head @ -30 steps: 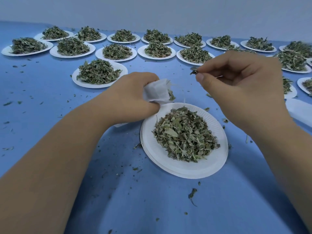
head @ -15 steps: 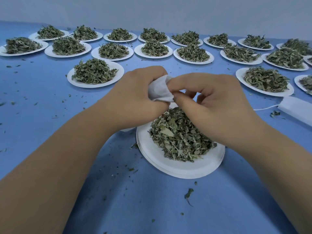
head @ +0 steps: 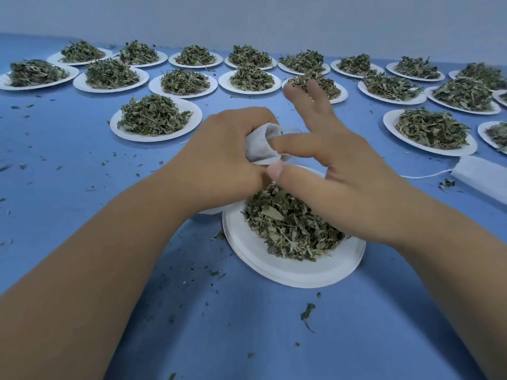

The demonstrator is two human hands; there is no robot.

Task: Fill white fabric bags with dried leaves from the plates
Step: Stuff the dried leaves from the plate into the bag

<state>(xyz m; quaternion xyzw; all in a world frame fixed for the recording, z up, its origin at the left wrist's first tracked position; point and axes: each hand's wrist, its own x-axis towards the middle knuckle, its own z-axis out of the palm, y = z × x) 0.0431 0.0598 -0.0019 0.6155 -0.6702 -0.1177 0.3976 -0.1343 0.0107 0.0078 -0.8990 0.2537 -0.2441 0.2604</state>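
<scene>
White bag in left hand, above plate

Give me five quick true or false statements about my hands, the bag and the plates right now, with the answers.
1. The left hand grips the white bag. True.
2. The right hand is scooping leaves off a far plate. False: its index finger pokes at the white bag's mouth.
3. The nearest plate is empty. False: it holds a pile of dried leaves.
4. A second bag lies on the table at the right. True.
5. The table is red. False: it is blue.
</scene>
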